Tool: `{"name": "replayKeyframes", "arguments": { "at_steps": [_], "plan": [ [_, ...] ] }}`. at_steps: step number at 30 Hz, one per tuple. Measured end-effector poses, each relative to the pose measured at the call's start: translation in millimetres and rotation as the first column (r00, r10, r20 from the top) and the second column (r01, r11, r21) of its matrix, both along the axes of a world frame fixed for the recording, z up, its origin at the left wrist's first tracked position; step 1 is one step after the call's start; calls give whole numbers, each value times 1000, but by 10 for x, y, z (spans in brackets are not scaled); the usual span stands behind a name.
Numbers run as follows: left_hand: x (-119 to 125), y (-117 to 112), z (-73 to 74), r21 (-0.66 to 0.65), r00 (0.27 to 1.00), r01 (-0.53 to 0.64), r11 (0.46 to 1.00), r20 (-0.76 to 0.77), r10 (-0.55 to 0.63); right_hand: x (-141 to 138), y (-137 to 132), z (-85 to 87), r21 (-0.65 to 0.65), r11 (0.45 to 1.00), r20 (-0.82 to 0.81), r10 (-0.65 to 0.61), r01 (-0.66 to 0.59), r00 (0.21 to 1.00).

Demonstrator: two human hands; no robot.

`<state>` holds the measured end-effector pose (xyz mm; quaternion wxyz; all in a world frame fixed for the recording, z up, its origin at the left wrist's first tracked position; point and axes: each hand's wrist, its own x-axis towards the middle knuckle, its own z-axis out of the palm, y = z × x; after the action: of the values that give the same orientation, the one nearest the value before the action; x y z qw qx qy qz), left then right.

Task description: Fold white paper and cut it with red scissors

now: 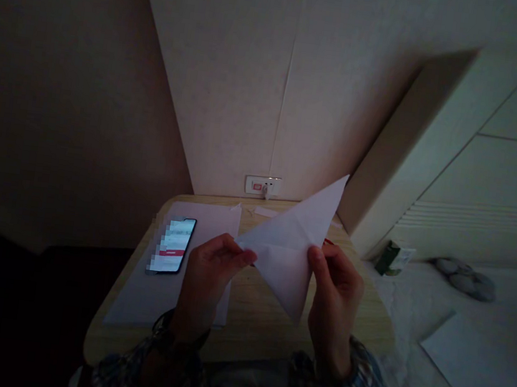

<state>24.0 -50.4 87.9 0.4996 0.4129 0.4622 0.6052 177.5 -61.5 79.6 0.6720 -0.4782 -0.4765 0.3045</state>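
A white sheet of paper folded into a triangle (293, 242) is held up above the small wooden table, tilted, with one corner pointing to the upper right. My left hand (211, 272) pinches its left corner between thumb and fingers. On the right edge, my right hand (334, 291) grips the paper with the thumb in front and the fingers behind. A crease runs across the paper's face. Something small and red shows just behind my right fingers, too little of it to name.
On the wooden table (249, 343), a lit phone (174, 246) lies on a stack of white paper (207, 300) at the left. Paper strips (265, 212) lie at the back, below a wall socket (263, 186). To the right is a bed with a small box (394, 259), a grey eye mask (465, 278) and a white sheet (460, 350).
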Motion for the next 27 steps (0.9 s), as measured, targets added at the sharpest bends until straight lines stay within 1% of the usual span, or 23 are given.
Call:
{"name": "replayKeyframes", "arguments": {
  "at_steps": [5,8,11,15,19,24,27],
  "plan": [
    [11,0,0,-2,1000,-28,1000,-13,28,4,-2,0,-5,1000,33,-5,5,999],
    [17,-8,11,7,998,-33,999,46,33,9,1,5,-1,1000,50,-1,1,999],
    [18,-10,10,-11,994,-41,999,104,42,19,-2,10,-19,1000,69,9,-8,998],
    [12,7,-29,6,995,-7,1000,98,6,33,-12,10,1,1000,61,-1,1,998],
    [3,26,-37,3,987,-32,999,157,31,37,-17,9,17,1000,66,5,-6,998],
    [6,39,15,-12,980,73,997,187,-70,45,-17,8,-7,1000,76,-1,2,997],
    [35,38,22,-1,967,91,996,239,-88,52,-16,-4,0,1000,39,10,-10,999]
  ]
}}
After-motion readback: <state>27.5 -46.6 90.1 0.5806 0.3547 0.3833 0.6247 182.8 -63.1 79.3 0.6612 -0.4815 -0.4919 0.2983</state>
